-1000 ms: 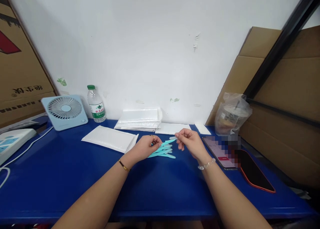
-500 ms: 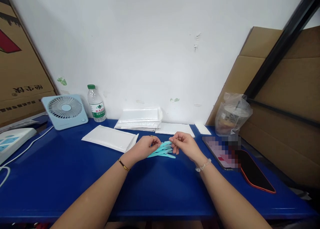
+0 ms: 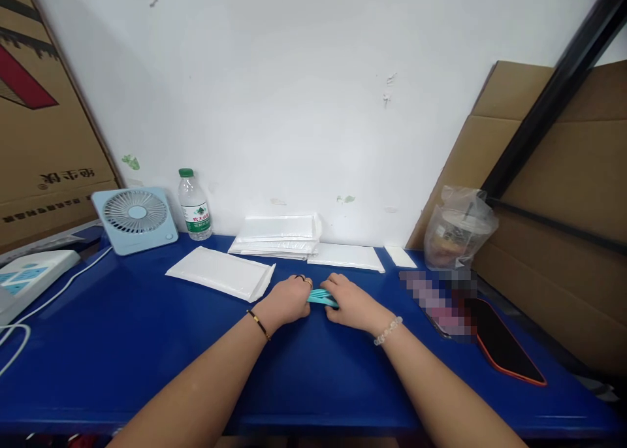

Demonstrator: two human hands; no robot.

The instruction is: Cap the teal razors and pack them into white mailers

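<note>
A bundle of thin turquoise plastic strips (image 3: 322, 296) lies low over the blue table in the middle, between my two hands. My left hand (image 3: 290, 299) is closed around its left end, and my right hand (image 3: 353, 303) grips the right end with bent fingers. Only the middle of the bundle shows; both ends are hidden under my fingers, and I cannot make out what kind of item the strips are. Left of my left hand rests a white padded envelope (image 3: 218, 273), apart from it.
Against the wall lie a stack of white envelopes (image 3: 277, 234), a flat white packet (image 3: 347, 256) and a small white piece (image 3: 400, 257). A blue fan (image 3: 137, 219), water bottle (image 3: 196, 206) and power strip (image 3: 34, 278) stand left. Right are a bagged cup (image 3: 458, 232) and an orange-edged phone (image 3: 507, 343).
The turquoise strips were fanned out and loose; now they are gathered into a tighter bundle. Both hands have closed round its ends and moved slightly lower. The view has shifted a little.
</note>
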